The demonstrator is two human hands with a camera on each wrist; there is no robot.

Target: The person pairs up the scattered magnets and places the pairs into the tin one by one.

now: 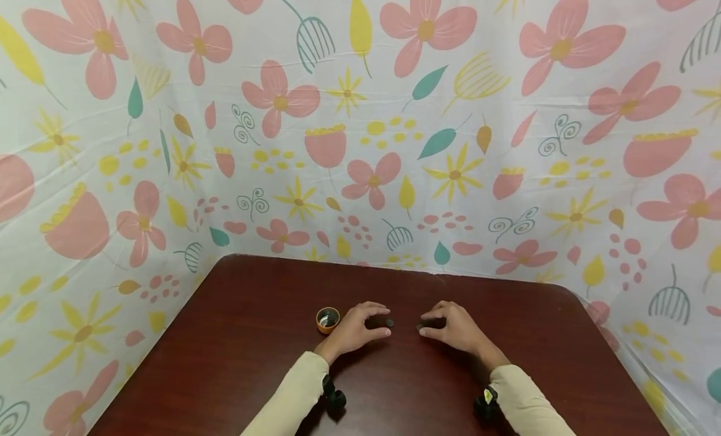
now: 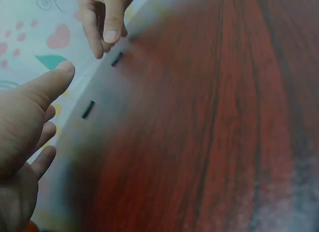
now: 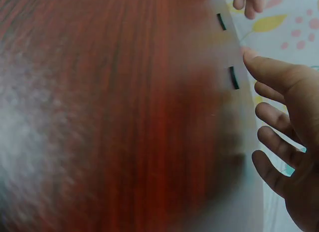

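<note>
Two small, flat, dark round pieces lie on the brown table, looking like thin black bars from the side in both wrist views. My left hand (image 1: 356, 326) is beside the left piece (image 2: 88, 110), thumb and fingers apart and nothing held between them. Facing it, my right hand (image 1: 457, 328) has its fingers loosely bent around the space by the right piece (image 3: 234, 78), also holding nothing. A gap on the tabletop separates the two hands. Just left of my left hand stands a small round orange cup (image 1: 327, 320) with a dark inside.
The dark red-brown wooden table (image 1: 270, 298) has rounded far corners. A white cloth (image 1: 360, 236) printed with flowers hangs behind it and along both sides. Each sleeved wrist carries a small black device.
</note>
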